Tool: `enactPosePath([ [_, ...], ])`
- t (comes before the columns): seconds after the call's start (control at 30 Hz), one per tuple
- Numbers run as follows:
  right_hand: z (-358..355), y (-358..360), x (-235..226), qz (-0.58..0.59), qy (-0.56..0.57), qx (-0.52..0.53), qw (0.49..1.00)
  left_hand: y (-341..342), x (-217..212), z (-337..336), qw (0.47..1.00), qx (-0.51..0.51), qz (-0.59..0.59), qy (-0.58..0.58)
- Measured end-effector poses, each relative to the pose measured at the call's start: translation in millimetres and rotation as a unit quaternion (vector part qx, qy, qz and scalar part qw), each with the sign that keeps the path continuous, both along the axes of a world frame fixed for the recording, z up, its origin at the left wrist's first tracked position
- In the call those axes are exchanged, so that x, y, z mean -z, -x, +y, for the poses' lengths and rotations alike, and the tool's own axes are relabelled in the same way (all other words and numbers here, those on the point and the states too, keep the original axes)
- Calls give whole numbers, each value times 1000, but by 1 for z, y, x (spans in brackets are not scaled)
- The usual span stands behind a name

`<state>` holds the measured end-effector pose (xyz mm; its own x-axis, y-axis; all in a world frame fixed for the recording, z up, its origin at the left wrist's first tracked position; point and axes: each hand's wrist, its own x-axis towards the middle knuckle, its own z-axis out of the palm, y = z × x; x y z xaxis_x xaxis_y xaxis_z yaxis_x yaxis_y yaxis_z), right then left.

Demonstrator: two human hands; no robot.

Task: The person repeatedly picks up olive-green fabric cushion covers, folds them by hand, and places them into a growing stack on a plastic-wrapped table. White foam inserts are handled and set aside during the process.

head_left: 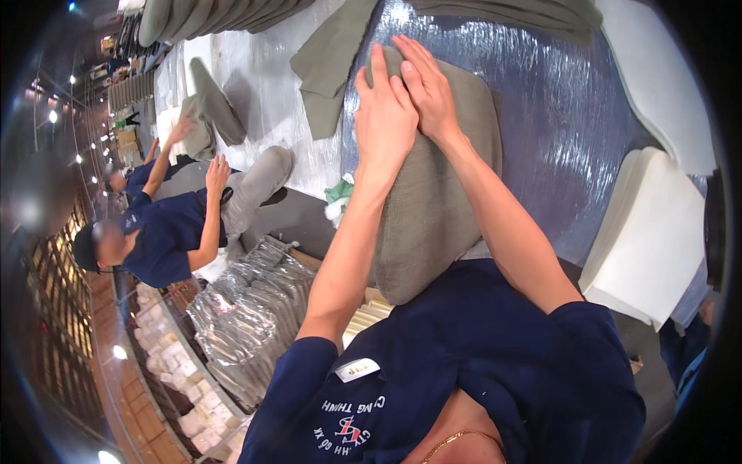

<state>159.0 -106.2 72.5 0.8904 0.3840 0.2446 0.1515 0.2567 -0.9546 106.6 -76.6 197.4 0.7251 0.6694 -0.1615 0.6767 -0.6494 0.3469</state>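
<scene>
A grey-green fabric-covered cushion [444,205] lies in front of me, its near end close to my body and its far end under my hands. My left hand [384,120] rests on the cushion's far left edge, fingers stretched out and slightly apart. Beside it, touching it, my right hand [431,97] lies flat over the cushion's far end with its fingers extended. Neither hand grips anything. Under the cushion is a table covered in shiny plastic film [553,143]. Loose grey-green fabric [328,77] lies just left of my hands.
White foam pads [645,232] are stacked at the right. More grey-green cushions [220,15] stand in a row at the far left, others [506,11] along the far edge. A plastic-wrapped stack [247,309] sits lower left. A co-worker [170,240] works at the left; another person's sleeve [684,352] shows right.
</scene>
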Motion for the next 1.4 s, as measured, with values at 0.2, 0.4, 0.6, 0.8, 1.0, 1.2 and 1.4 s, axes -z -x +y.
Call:
enactPosePath([
  [0.2,-90,29,115,141,150,20,978,-17,31,-28,976,150,19,-158],
  [0.4,-40,-83,-28,68,-9,92,993,-3,-17,-8,970,94,32,-223],
  [0.6,4,-137,-85,-126,-34,134,982,-50,-26,-12,951,101,62,-285],
  [0.8,-31,50,76,98,176,-51,978,-20,-55,5,967,5,81,-240],
  [1.0,22,-82,-44,80,33,-65,994,-8,-62,40,919,-80,-246,297],
  [1.2,104,-44,-136,-84,263,-62,959,-5,-44,73,867,-255,-233,360],
  [1.4,60,-30,-86,69,65,31,995,-24,-31,77,936,-120,-172,284],
])
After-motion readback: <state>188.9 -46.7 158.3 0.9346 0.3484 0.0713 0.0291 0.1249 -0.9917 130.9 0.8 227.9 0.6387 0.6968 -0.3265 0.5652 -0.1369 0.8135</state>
